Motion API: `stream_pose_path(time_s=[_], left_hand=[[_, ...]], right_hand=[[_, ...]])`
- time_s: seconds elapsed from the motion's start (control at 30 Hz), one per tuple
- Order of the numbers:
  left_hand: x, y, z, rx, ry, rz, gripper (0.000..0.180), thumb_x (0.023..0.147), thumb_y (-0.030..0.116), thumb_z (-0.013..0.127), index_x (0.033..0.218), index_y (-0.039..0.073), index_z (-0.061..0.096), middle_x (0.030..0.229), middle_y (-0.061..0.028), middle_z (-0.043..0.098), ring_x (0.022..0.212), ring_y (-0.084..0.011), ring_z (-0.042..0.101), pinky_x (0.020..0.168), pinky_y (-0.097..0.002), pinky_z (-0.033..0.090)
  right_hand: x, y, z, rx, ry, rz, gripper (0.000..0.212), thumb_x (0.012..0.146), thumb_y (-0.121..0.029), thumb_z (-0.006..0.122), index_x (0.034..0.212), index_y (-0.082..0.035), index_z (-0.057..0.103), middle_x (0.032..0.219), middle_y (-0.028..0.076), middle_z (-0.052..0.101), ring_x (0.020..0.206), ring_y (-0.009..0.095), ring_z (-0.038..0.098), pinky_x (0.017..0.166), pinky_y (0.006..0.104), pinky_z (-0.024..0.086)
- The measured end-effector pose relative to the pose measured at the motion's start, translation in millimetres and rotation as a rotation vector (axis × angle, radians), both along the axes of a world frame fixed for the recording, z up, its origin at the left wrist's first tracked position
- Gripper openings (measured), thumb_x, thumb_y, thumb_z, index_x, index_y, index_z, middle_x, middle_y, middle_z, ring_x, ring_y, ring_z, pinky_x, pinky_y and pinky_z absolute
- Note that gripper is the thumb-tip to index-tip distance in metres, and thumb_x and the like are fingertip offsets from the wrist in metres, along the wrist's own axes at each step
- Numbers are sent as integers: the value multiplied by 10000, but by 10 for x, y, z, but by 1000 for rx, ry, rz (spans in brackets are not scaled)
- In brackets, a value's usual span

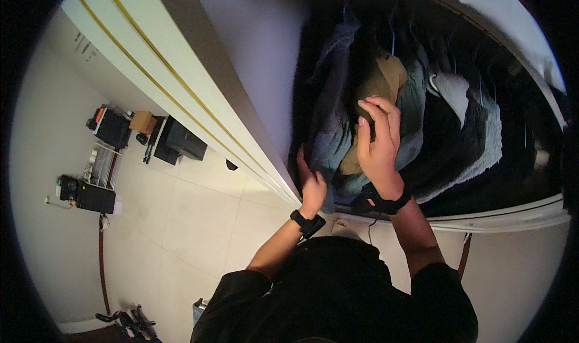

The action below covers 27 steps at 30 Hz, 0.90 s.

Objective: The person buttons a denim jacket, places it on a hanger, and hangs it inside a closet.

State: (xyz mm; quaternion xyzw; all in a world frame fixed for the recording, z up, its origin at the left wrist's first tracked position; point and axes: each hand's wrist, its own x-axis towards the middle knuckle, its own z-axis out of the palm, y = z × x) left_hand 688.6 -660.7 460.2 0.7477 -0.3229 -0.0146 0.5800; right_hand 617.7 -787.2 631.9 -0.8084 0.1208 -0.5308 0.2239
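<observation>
Directly in front of you the wardrobe (pixel 518 219) stands with its sliding door (pixel 199 96) pushed aside, and its dark inside is packed with hanging clothes. Your right hand (pixel 379 143) reaches in among them, fingers curled around a dark garment (pixel 369 78) at the middle of the row, gripping its fabric just beside a tan garment (pixel 389 78). Your left hand (pixel 310 183) is lower down at the left end of the row, fingers straight and not clenched, pressed flat against a grey-blue garment (pixel 335 138) close to the door's edge; whether it pinches any cloth you cannot tell from this angle. Both wrists carry dark bands.

To the right of the tan piece hang a teal garment (pixel 415 102), then a white fluffy one (pixel 455 90) and a thick grey fleecy one (pixel 485 132), all touching one another. Something white lies folded on top of the wardrobe (pixel 500 17), partly cut off by the rim of the view.

Hangers and the rail are lost in shadow at the top, and the lower ends of the clothes vanish behind the wardrobe's pale bottom track. Off to your left, on the tiled floor (pixel 199 216) against the wall, stand a small wire rack (pixel 104 167), black boxes (pixel 181 139) and a brown carton (pixel 143 122), too small to make out in detail. Your own dark top fills the lower edge
</observation>
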Motion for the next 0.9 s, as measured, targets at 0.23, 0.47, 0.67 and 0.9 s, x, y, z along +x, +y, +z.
stream_pose_path(time_s=[0.23, 0.47, 0.67, 0.9], left_hand=[[-24, -29, -564, 149, 107, -1, 694, 902, 26, 559, 1482, -83, 195, 1490, -336, 304, 1406, -430, 317, 1173, -422, 244], [-67, -9, -711, 199, 199, -190, 595, 912, 54, 564, 1450, -40, 330, 1316, -358, 499, 1211, -511, 503, 1019, -459, 424], [46, 159, -655, 306, 594, -180, 454, 968, 185, 453, 1392, 24, 475, 1210, -286, 620, 1150, -431, 591, 979, -430, 451], [47, 108, -713, 80, 483, -389, 367, 880, -6, 407, 1172, -28, 628, 977, -119, 685, 922, -188, 622, 858, -314, 470]], right_hand=[[-27, 72, -809, 409, 791, 45, 760, 785, -334, 785, 1271, 117, 414, 1202, 341, 553, 1095, 499, 572, 916, 490, 485], [-47, -280, -1463, 555, 976, 493, 583, 772, -307, 786, 1100, 107, 539, 870, 255, 667, 822, 368, 684, 770, 431, 527], [-185, -243, -1120, 671, 463, 175, 490, 807, -43, 681, 1255, 39, 501, 1034, 194, 636, 857, 256, 659, 820, 377, 513], [-158, -565, -1571, 589, 402, 421, 421, 865, -50, 671, 1254, 44, 540, 1155, 165, 648, 1022, 230, 636, 926, 344, 479]])
